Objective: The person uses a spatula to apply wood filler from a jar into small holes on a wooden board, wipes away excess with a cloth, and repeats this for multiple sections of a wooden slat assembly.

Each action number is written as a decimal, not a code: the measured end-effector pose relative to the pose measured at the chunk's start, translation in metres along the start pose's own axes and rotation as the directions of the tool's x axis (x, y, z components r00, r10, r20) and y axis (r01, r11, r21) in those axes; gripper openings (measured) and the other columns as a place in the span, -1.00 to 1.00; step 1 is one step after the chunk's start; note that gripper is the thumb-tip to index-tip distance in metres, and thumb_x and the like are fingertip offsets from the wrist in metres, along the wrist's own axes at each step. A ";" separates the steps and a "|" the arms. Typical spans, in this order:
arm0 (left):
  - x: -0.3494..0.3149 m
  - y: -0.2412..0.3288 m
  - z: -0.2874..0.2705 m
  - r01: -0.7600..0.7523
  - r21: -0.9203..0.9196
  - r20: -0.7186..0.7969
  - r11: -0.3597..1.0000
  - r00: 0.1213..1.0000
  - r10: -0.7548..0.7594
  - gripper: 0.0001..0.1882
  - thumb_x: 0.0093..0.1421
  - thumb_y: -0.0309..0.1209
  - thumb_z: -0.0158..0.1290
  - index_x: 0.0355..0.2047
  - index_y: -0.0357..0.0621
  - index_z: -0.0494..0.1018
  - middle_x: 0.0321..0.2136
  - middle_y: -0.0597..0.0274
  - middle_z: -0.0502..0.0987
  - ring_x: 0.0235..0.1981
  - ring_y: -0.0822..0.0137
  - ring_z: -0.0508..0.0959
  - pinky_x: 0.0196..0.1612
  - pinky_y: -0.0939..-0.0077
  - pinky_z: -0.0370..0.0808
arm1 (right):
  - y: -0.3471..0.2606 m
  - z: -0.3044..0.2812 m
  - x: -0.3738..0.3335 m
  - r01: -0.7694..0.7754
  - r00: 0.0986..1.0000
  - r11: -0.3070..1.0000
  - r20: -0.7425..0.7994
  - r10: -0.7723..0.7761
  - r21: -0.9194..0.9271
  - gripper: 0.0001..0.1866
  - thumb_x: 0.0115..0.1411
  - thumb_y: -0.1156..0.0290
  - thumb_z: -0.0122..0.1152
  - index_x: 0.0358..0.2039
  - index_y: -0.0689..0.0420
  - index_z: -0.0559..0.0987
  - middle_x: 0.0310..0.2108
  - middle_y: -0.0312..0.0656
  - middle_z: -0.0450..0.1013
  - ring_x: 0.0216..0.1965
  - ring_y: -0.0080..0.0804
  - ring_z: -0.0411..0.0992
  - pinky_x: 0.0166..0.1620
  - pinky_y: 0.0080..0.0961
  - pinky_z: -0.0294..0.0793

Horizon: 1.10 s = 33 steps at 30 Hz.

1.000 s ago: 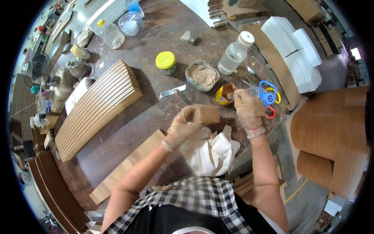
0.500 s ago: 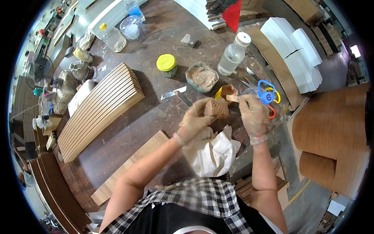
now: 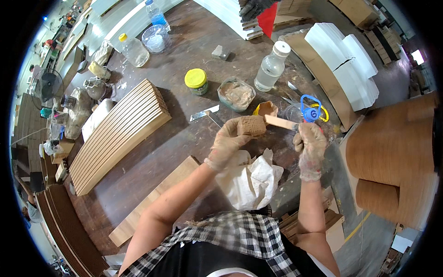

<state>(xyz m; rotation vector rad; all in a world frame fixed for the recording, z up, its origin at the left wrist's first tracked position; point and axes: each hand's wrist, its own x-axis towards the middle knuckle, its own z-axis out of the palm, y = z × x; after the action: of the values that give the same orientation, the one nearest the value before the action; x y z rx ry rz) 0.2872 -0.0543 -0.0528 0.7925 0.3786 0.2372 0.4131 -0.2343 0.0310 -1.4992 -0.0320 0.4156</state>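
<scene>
My left hand (image 3: 227, 144), in a thin pale work glove, is closed around a small brown block (image 3: 252, 125) with a rough face. My gloved right hand (image 3: 310, 147) grips one end of a flat tan strip (image 3: 279, 122); a dark grey part shows at the grip. The strip's far end reaches close to the block's right side; I cannot tell whether they touch. Just beyond stand an open yellow container (image 3: 266, 109) with brown insides and a tub of beige paste (image 3: 236, 93). A crumpled white cloth (image 3: 251, 182) lies below the hands.
Slatted curved wood (image 3: 122, 136) and a plank (image 3: 154, 201) lie left. Blades (image 3: 204, 113), a yellow-lidded jar (image 3: 196, 82), a clear bottle (image 3: 271, 66) and a blue-handled cap (image 3: 310, 110) sit on the table. White stacked panels (image 3: 344, 67) stand far right; another person's dark glove (image 3: 256, 8) shows at the top.
My right hand has moved right and slightly down, so more of the tan strip shows. The brown block has turned and shifted slightly left in my left hand. The other person's dark glove moved.
</scene>
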 end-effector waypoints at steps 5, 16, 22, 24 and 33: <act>-0.007 0.007 0.003 -0.022 0.026 -0.016 0.999 1.000 0.023 -0.45 0.13 -0.55 0.29 0.11 -0.28 0.37 0.06 0.14 0.53 0.07 0.31 0.53 0.17 0.34 0.49 | 0.013 0.003 -0.008 -0.111 0.994 0.994 -0.004 0.110 -0.014 -0.84 0.27 0.40 0.22 -0.44 0.15 0.54 -0.66 -0.33 0.41 -0.71 -0.70 0.23 -0.64 -0.73 0.14; -0.029 0.022 -0.002 -0.021 0.068 -0.025 0.997 0.999 0.023 -0.50 0.17 -0.56 0.22 0.11 -0.30 0.35 0.05 0.16 0.53 0.06 0.35 0.53 0.17 0.39 0.47 | 0.012 0.005 -0.013 -0.085 0.993 0.983 0.093 0.070 0.163 -0.84 0.27 0.39 0.22 -0.44 0.15 0.53 -0.66 -0.35 0.39 -0.69 -0.70 0.22 -0.63 -0.72 0.14; -0.032 0.027 -0.007 -0.008 0.062 -0.059 0.998 0.998 0.012 -0.52 0.16 -0.60 0.18 0.09 -0.31 0.36 0.03 0.15 0.53 0.06 0.35 0.52 0.16 0.39 0.47 | 0.020 0.014 -0.012 -0.083 0.995 0.996 0.065 0.081 0.036 -0.87 0.28 0.41 0.22 -0.40 0.15 0.56 -0.64 -0.36 0.40 -0.68 -0.69 0.24 -0.62 -0.72 0.15; -0.034 0.029 -0.010 -0.009 0.031 -0.087 0.999 0.996 0.012 -0.53 0.15 -0.62 0.17 0.08 -0.33 0.36 0.01 0.15 0.54 0.04 0.35 0.53 0.16 0.39 0.47 | 0.021 0.008 -0.014 -0.021 0.997 0.995 0.081 0.013 0.100 -0.87 0.31 0.41 0.18 -0.37 0.17 0.57 -0.61 -0.37 0.43 -0.66 -0.68 0.25 -0.60 -0.70 0.18; -0.043 0.027 -0.018 -0.046 0.029 -0.210 0.999 0.976 0.051 -0.57 0.11 -0.65 0.17 0.01 -0.34 0.40 -0.07 0.16 0.57 -0.04 0.38 0.57 0.10 0.44 0.50 | 0.018 0.033 -0.049 0.915 0.295 -0.118 0.841 -0.453 -0.385 -0.74 0.12 0.50 0.35 -0.15 0.12 0.59 -0.51 -0.27 0.41 -0.52 -0.32 0.44 -0.47 -0.39 0.43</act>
<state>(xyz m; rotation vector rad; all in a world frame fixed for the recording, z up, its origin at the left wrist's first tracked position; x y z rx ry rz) 0.2392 -0.0395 -0.0342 0.8028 0.5634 0.3653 0.3541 -0.2164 0.0277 -2.0498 -1.7806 -0.3550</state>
